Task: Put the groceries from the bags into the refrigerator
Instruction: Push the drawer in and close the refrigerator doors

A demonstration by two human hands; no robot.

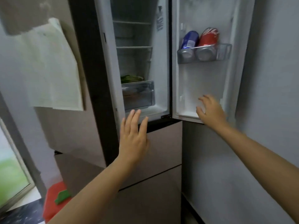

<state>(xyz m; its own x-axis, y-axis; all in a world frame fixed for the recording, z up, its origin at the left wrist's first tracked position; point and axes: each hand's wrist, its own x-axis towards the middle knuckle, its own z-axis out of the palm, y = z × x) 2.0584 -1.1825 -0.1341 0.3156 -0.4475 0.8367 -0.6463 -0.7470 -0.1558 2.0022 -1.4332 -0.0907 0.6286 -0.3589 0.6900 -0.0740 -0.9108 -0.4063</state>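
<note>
The refrigerator [159,88] stands open in front of me, its right door [202,78] swung out. A door bin [224,52] holds a blue can [189,39] and a red can [208,37]. Green leafy vegetables [131,78] lie above a clear drawer [138,94] at the bottom of the compartment. My left hand [133,138] is flat and empty, fingers apart, in front of the compartment's lower edge. My right hand [211,109] is spread against the lower inside of the open door, holding nothing.
A red bag [55,199] with a green item sits on a dark counter [21,212] at lower left, next to a window [11,172]. A white cloth [53,68] hangs on the fridge's left side. A grey wall [267,94] is right of the door.
</note>
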